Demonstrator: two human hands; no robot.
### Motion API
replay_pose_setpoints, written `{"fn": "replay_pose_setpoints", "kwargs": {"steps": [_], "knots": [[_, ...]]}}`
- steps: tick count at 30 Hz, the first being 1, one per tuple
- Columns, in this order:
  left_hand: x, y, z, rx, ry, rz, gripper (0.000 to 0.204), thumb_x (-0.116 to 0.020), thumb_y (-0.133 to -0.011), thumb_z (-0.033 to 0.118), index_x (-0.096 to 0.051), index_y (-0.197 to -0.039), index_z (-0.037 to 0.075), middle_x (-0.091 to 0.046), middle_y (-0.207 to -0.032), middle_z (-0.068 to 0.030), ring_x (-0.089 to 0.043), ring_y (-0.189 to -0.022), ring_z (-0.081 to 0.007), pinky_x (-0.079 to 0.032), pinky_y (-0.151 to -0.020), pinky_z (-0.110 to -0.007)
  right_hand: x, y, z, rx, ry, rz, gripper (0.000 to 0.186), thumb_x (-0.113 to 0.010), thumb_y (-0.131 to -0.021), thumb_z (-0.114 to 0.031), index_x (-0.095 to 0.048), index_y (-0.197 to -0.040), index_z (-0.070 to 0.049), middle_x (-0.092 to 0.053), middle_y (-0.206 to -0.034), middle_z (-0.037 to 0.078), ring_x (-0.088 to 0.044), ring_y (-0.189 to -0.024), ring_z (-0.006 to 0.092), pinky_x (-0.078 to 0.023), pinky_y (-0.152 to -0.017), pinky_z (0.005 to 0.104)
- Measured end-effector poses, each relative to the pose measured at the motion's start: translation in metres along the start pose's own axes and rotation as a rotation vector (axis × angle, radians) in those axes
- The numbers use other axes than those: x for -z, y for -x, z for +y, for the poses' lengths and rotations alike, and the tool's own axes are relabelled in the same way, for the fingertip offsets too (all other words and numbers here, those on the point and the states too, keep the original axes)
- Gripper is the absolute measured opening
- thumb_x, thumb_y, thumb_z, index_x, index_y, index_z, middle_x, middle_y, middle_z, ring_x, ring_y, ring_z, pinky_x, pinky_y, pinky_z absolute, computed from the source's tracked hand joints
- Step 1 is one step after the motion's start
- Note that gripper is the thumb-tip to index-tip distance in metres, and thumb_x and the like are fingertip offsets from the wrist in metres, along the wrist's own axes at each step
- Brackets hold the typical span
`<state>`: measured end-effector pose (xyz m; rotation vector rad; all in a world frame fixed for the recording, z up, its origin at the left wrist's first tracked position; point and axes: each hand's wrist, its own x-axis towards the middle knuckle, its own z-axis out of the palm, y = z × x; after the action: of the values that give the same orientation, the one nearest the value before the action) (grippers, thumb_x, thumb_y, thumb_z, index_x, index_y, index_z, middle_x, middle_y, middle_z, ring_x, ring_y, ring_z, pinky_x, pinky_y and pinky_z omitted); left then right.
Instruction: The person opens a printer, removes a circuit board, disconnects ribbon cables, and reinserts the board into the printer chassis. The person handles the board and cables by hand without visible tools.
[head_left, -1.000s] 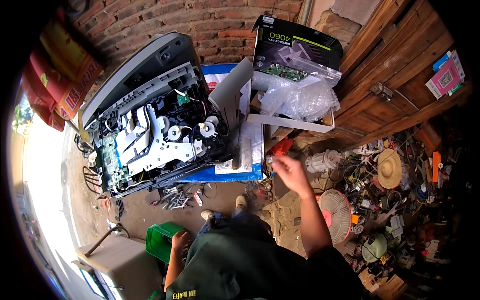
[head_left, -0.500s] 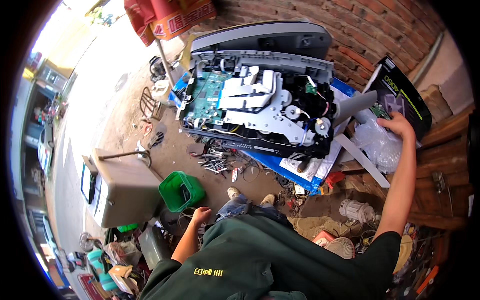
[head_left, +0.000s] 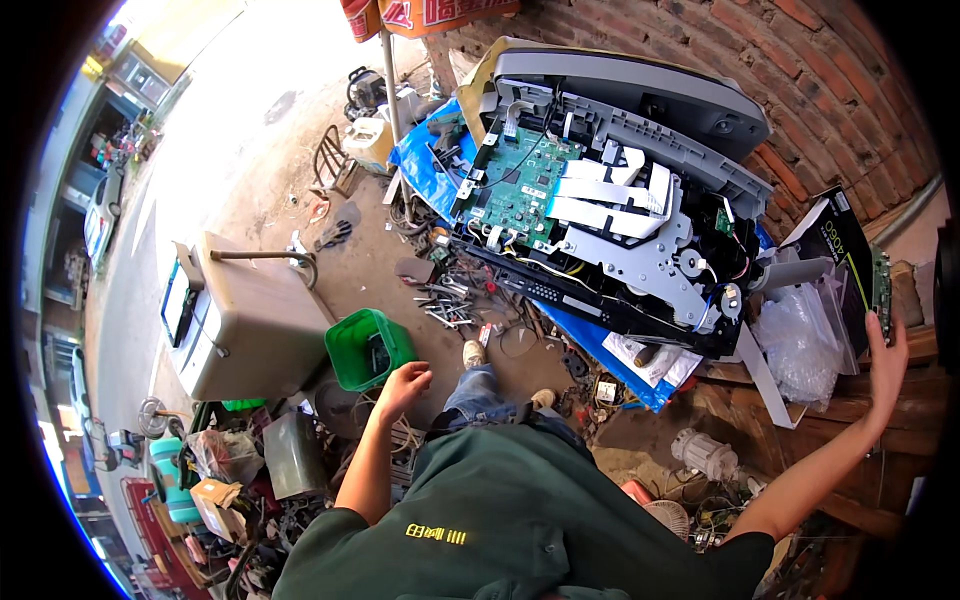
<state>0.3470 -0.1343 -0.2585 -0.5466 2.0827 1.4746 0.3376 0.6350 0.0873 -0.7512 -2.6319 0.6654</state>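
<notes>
My right hand [head_left: 884,352] is at the far right, gripping a green circuit board [head_left: 880,282] upright beside an open black cardboard box [head_left: 815,222]. Bubble wrap [head_left: 790,355] lies just left of that hand. My left hand [head_left: 408,382] hangs with curled fingers beside a green plastic bin [head_left: 362,348]; what it holds, if anything, is hidden. Ahead, a disassembled grey printer [head_left: 620,270] exposes a large circuit board [head_left: 515,185], white ribbon cables [head_left: 600,210] and gears, on blue sheeting [head_left: 425,170].
A beige appliance [head_left: 250,330] stands at left, near a road [head_left: 135,330]. Scattered tools [head_left: 450,310] lie on the ground. A brick wall [head_left: 820,110], wooden boards [head_left: 850,500], a white motor housing [head_left: 705,455] and a fan [head_left: 665,520] are at right; piled scrap [head_left: 225,505] sits lower left.
My right hand has moved right and up to the box and now lifts the circuit board out to the right. The view has swung, bringing the road and beige appliance further in.
</notes>
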Motion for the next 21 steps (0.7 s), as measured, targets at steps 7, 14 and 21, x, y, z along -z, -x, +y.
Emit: {"fn": "replay_pose_setpoints", "kwargs": {"steps": [7,14,21], "knots": [[0.009,0.042,0.229,-0.625,0.393,-0.82,0.039,-0.07,-0.101,0.022,-0.064,-0.13,-0.003,-0.071,-0.121,-0.0173,-0.068,-0.112,-0.0238,-0.053,-0.093,-0.036,-0.098,0.162,-0.194,0.326,-0.439,0.002,0.105,-0.089,-0.07,-0.046,-0.047,-0.15,0.008,-0.059,-0.14,0.017,-0.059,-0.125,0.0252,-0.045,-0.108,0.0376],[-0.008,0.043,0.3,-0.871,0.543,-0.998,0.103,-0.077,-0.096,0.026,-0.005,-0.167,0.006,-0.03,-0.166,-0.0174,-0.05,-0.136,-0.0267,-0.045,-0.108,-0.04,-0.225,0.209,-0.355,0.507,-0.273,0.11,0.101,-0.096,-0.058,-0.026,-0.05,-0.143,0.005,-0.059,-0.128,0.022,-0.062,-0.115,0.0375,-0.05,-0.099,0.0464],[0.031,0.009,0.34,-0.664,0.763,-0.956,0.066,-0.053,-0.105,0.002,-0.023,-0.163,0.002,-0.048,-0.154,-0.0164,-0.047,-0.142,-0.0264,-0.042,-0.115,-0.042,-0.282,0.208,-0.419,0.485,-0.187,0.153,0.111,-0.092,-0.068,-0.056,-0.045,-0.146,0.008,-0.054,-0.128,0.026,-0.058,-0.115,0.0422,-0.051,-0.094,0.0514]]}}
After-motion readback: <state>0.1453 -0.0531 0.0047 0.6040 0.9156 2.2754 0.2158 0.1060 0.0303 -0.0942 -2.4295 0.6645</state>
